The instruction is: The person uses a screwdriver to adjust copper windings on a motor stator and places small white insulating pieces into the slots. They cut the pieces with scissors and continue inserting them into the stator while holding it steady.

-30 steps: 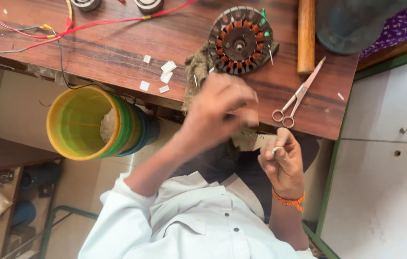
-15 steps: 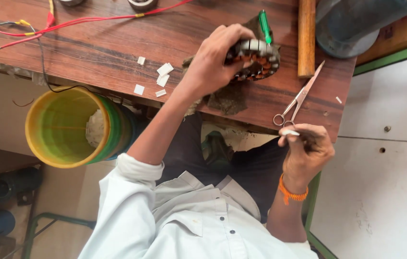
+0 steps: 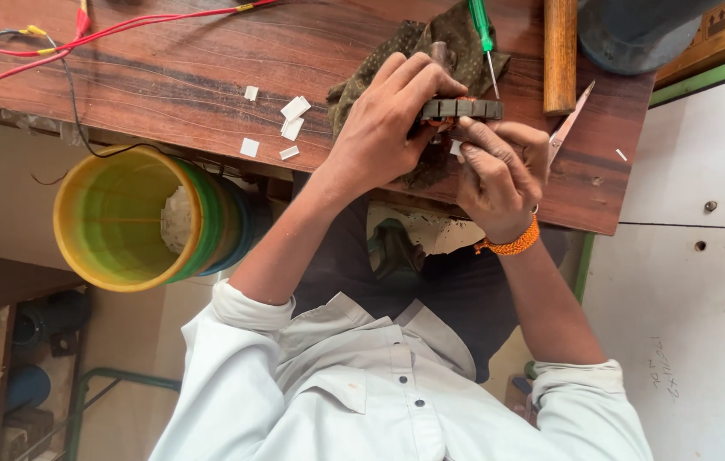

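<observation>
A dark round motor stator (image 3: 465, 108) with copper windings stands on its edge over a dark green cloth (image 3: 431, 43) on the wooden table (image 3: 166, 77). My left hand (image 3: 388, 128) grips the stator from the left and top. My right hand (image 3: 499, 171), with an orange band at the wrist, is pressed against the stator's near side. It pinches a small white paper slip (image 3: 456, 147) at its fingertips. Only the blade tip of the scissors (image 3: 574, 115) shows beside my right hand.
A green-handled screwdriver (image 3: 482, 26) and a wooden handle (image 3: 560, 51) lie behind the stator. White paper bits (image 3: 292, 119) are scattered left of my hands. Red wires (image 3: 123, 30) cross the far left. A yellow-green bucket (image 3: 123, 222) stands below the table edge.
My left hand took the flat-lying stator and tipped it onto its edge. My right hand rose from my lap with the white slip to the stator, covering most of the scissors.
</observation>
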`<state>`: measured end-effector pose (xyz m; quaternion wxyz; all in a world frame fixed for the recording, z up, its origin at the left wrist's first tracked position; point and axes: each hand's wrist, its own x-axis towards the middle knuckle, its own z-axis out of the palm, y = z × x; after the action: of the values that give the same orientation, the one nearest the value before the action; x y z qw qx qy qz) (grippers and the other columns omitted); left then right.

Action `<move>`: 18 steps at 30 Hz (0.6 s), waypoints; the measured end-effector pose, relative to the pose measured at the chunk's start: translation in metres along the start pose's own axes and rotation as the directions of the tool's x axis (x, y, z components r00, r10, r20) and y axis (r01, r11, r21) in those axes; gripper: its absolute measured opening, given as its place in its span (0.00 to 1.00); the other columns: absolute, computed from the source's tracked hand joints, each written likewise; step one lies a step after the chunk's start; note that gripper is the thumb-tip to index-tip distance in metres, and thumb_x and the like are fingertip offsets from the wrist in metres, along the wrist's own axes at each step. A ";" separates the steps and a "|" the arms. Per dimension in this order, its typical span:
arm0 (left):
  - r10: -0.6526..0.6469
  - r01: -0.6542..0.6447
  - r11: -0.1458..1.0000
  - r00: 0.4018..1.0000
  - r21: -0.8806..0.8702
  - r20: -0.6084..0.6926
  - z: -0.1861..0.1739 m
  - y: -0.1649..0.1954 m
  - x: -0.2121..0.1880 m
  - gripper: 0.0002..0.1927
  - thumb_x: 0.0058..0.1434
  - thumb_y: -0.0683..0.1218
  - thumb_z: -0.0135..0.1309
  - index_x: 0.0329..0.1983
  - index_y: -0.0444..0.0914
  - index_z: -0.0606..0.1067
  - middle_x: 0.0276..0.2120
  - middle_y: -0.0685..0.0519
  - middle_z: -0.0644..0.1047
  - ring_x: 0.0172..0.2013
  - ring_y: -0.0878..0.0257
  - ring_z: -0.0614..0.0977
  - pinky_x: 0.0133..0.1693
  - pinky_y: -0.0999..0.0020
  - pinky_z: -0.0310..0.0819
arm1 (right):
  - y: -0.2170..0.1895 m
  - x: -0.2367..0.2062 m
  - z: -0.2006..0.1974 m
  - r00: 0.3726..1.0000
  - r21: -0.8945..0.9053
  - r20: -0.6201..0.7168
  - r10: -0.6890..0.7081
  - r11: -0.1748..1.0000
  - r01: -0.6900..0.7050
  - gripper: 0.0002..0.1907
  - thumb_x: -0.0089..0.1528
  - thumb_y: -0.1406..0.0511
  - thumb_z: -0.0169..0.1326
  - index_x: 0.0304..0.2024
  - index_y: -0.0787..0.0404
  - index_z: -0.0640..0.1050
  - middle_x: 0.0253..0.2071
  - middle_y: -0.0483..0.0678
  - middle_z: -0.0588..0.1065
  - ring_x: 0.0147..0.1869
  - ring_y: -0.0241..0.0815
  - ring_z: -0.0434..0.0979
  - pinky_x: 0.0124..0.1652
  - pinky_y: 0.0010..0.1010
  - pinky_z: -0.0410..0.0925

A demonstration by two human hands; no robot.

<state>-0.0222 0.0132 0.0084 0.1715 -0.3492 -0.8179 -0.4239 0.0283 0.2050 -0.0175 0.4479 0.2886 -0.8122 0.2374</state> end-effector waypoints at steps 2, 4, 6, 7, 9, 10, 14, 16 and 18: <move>0.030 -0.031 0.999 0.999 -0.022 -0.010 0.001 -0.001 -0.001 0.22 0.58 0.36 0.64 0.54 0.40 0.72 0.56 0.54 0.73 0.57 0.52 0.76 0.57 0.58 0.74 | 0.006 0.001 0.000 0.998 0.095 0.038 0.041 0.995 -0.044 0.13 0.60 0.81 0.64 0.38 0.67 0.73 0.46 0.55 0.82 0.38 0.48 0.81 0.36 0.33 0.72; 0.023 -0.023 0.999 0.999 -0.027 -0.026 0.002 -0.001 -0.002 0.22 0.59 0.36 0.64 0.55 0.40 0.72 0.60 0.55 0.74 0.58 0.52 0.76 0.58 0.59 0.74 | 0.008 0.001 0.002 0.996 0.163 0.064 0.061 0.984 -0.071 0.14 0.62 0.81 0.63 0.40 0.67 0.72 0.47 0.57 0.81 0.36 0.47 0.82 0.34 0.32 0.73; -0.009 0.008 0.999 1.000 -0.053 -0.019 0.002 -0.001 -0.002 0.22 0.58 0.34 0.63 0.55 0.40 0.73 0.58 0.56 0.76 0.54 0.54 0.77 0.56 0.60 0.74 | 0.009 0.000 0.005 0.996 0.201 0.067 0.054 0.977 -0.066 0.14 0.63 0.81 0.61 0.42 0.65 0.70 0.49 0.60 0.79 0.39 0.51 0.85 0.36 0.34 0.77; -0.030 0.029 0.997 0.999 -0.069 -0.015 0.002 -0.001 -0.001 0.23 0.58 0.34 0.63 0.55 0.41 0.73 0.57 0.57 0.77 0.51 0.55 0.78 0.54 0.61 0.75 | 0.009 -0.002 0.005 0.994 0.231 0.083 0.077 0.968 -0.095 0.14 0.64 0.82 0.60 0.43 0.65 0.70 0.49 0.59 0.79 0.40 0.51 0.85 0.35 0.32 0.77; -0.048 0.047 0.997 0.999 -0.062 -0.008 0.002 -0.002 0.000 0.25 0.55 0.31 0.61 0.55 0.41 0.73 0.54 0.57 0.79 0.48 0.54 0.77 0.51 0.61 0.75 | 0.008 -0.003 0.006 0.984 0.290 0.124 0.128 0.943 -0.160 0.14 0.64 0.83 0.58 0.44 0.66 0.70 0.50 0.58 0.80 0.40 0.49 0.85 0.33 0.30 0.77; -0.056 0.056 0.997 0.998 -0.061 -0.006 0.002 -0.003 0.001 0.26 0.54 0.30 0.59 0.54 0.41 0.73 0.52 0.57 0.80 0.47 0.54 0.77 0.50 0.61 0.75 | 0.008 -0.003 0.005 0.973 0.307 0.160 0.169 0.928 -0.211 0.13 0.64 0.82 0.59 0.43 0.66 0.71 0.50 0.59 0.80 0.38 0.45 0.84 0.32 0.29 0.75; -0.108 0.107 0.993 0.994 -0.044 -0.022 0.006 -0.010 0.007 0.23 0.55 0.33 0.62 0.52 0.43 0.73 0.43 0.57 0.80 0.42 0.55 0.76 0.44 0.60 0.74 | 0.013 0.008 -0.003 0.928 0.276 0.271 0.258 0.902 -0.331 0.12 0.62 0.82 0.61 0.41 0.65 0.74 0.52 0.61 0.82 0.30 0.34 0.79 0.29 0.23 0.70; -0.141 0.141 0.990 0.990 0.002 0.004 0.005 -0.012 0.008 0.22 0.55 0.34 0.63 0.51 0.44 0.74 0.36 0.56 0.79 0.39 0.55 0.75 0.41 0.59 0.73 | 0.009 0.013 -0.011 0.903 0.267 0.297 0.309 0.882 -0.389 0.11 0.63 0.81 0.62 0.41 0.64 0.76 0.51 0.58 0.82 0.35 0.36 0.80 0.33 0.24 0.71; -0.118 0.117 0.993 0.993 -0.020 -0.030 0.007 -0.009 0.008 0.23 0.52 0.33 0.61 0.49 0.44 0.73 0.37 0.58 0.81 0.38 0.54 0.75 0.39 0.59 0.72 | 0.006 0.019 -0.021 0.883 0.304 0.284 0.374 0.838 -0.453 0.10 0.65 0.80 0.62 0.43 0.65 0.76 0.50 0.53 0.81 0.45 0.43 0.84 0.44 0.31 0.76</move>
<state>-0.0339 0.0192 0.0037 0.1556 -0.2953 -0.8305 -0.4460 0.0285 0.2185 0.0081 0.2351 0.2065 -0.8407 0.4420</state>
